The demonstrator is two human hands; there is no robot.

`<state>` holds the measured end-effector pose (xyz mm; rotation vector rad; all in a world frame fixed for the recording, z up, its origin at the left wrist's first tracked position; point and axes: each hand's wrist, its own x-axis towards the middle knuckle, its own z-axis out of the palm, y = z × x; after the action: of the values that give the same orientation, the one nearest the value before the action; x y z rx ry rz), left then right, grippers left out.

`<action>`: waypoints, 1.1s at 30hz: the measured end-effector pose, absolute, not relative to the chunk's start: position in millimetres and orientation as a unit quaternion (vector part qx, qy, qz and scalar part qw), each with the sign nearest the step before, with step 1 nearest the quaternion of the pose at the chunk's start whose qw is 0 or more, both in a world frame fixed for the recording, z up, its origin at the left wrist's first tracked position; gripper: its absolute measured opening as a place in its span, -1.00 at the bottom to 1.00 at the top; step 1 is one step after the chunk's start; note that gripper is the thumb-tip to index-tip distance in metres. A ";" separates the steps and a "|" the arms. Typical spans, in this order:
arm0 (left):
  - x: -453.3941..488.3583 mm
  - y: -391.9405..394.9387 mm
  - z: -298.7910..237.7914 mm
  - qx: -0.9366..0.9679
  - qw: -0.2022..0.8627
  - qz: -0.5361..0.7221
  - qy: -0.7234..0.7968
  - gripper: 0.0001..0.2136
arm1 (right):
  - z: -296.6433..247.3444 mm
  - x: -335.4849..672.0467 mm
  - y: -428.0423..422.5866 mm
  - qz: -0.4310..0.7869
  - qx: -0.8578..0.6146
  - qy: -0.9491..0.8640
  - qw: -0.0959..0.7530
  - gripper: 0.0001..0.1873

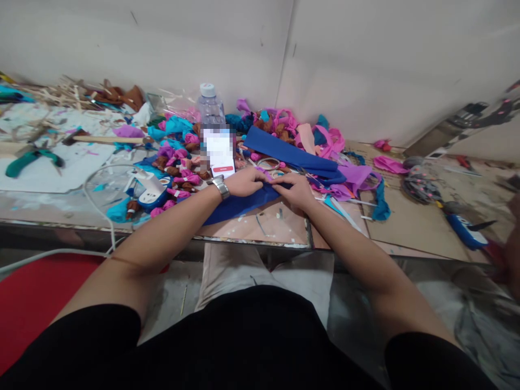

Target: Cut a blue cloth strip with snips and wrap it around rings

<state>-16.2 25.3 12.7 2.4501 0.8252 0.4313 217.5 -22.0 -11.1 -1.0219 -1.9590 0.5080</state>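
Observation:
My left hand, with a metal watch on its wrist, has its fingers closed on a narrow purple strip. Close by, my right hand pinches at the strip's near end, its fingertips almost meeting the left ones. Beneath both hands a dark blue piece of cloth lies spread toward the table's front edge. A folded blue cloth length rests just beyond them, beside a pale ring. The exact grip between the fingertips is too small to make out.
A lit phone leans before a clear bottle. Pink, brown and turquoise cloth bundles surround a power strip with a white cable. Green-handled pliers and a hammer lie left; cardboard lies right.

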 end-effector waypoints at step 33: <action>-13.1 23.1 9.2 0.887 0.271 0.209 0.309 -0.69 | -14.6 220.8 -21.8 0.152 -0.409 -0.797 0.419 -0.84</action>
<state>-13.1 23.1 9.2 2.3902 0.8328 0.5620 220.8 -21.8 -14.6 -1.0255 -1.9982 0.3800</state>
